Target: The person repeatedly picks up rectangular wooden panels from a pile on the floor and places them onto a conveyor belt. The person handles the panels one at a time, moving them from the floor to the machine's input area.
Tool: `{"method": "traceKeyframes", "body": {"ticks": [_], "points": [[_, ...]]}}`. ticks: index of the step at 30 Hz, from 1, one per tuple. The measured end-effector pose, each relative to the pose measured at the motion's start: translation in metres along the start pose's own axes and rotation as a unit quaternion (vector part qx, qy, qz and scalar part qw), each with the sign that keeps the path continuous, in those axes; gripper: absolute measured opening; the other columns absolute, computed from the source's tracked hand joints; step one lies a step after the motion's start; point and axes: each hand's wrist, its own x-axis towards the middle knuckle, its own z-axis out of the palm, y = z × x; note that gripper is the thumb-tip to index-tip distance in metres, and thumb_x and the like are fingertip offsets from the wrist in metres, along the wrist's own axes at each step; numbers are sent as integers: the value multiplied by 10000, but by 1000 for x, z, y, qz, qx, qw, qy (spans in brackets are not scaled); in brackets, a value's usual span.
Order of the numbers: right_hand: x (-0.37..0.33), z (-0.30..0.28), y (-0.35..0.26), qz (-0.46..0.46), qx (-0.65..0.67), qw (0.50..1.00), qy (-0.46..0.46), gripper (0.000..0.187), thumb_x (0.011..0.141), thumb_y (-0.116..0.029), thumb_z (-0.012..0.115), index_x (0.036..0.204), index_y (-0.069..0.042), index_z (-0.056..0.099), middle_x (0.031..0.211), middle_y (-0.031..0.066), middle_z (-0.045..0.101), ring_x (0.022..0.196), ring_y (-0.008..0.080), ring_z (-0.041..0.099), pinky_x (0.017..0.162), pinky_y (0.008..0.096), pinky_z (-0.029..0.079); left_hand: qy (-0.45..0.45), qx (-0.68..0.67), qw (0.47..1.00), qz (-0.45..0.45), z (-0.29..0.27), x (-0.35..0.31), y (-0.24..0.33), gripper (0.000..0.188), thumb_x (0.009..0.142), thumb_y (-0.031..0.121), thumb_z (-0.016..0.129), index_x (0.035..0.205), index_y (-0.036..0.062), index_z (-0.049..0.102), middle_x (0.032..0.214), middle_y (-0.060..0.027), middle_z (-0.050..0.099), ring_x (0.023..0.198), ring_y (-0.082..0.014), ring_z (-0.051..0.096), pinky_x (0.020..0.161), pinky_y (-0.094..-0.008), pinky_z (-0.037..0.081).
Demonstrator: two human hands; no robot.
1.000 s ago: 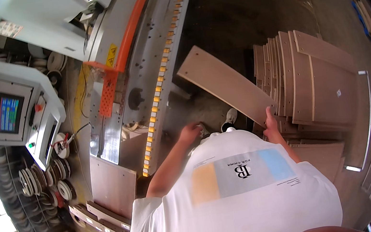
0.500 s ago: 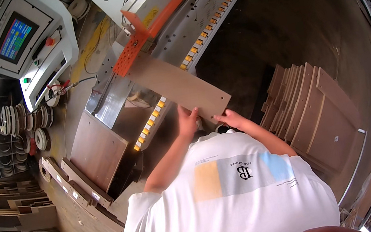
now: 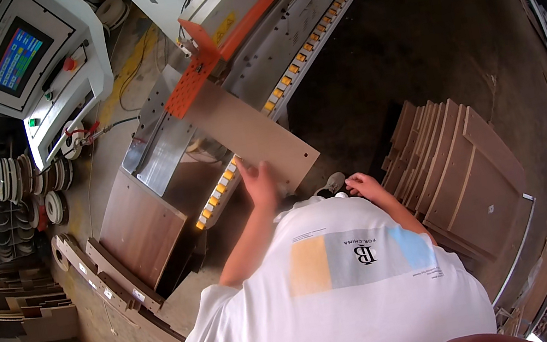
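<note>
A flat brown board [image 3: 249,128] lies across the machine's roller rail, its far end under an orange perforated plate [image 3: 194,83]. My left hand [image 3: 260,186] is on the board's near left edge, one digit on the top face and another stretched along the edge; the fingers underneath are hidden. Off the board's near right corner, my right hand [image 3: 366,188] hangs in front of my shirt, with loosely bent fingers and nothing visible in it. A small hole shows near that corner.
Yellow and white rollers [image 3: 217,196] line the rail. A control cabinet with a lit screen [image 3: 18,55] stands far left. Stacked brown panels [image 3: 456,174] lean at the right. A brown panel [image 3: 143,227] stands left of the rail, with edging rolls [image 3: 57,205] beyond.
My right hand has let go of the board's near corner and drawn back to the right. The board has shifted slightly left and away, with my left hand still on its edge.
</note>
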Motion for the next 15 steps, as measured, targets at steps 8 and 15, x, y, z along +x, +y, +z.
{"method": "traceKeyframes", "body": {"ticks": [8,15], "points": [[-32,-17,67,38,-29,994,100,355,920,-351,737,1063,-26,711,981,71,717,907,168,659,818,319,526,-12,-65,998,-21,27,3,24,840,974,106,628,1635,238,126,984,-20,631,738,-81,554,522,-237,409],[-47,-29,61,35,37,993,103,313,931,-325,727,1058,-39,706,971,76,712,893,172,654,812,314,521,-25,-67,997,-20,60,18,20,869,965,103,641,1638,253,113,965,-26,645,706,-88,557,510,-248,436]]}}
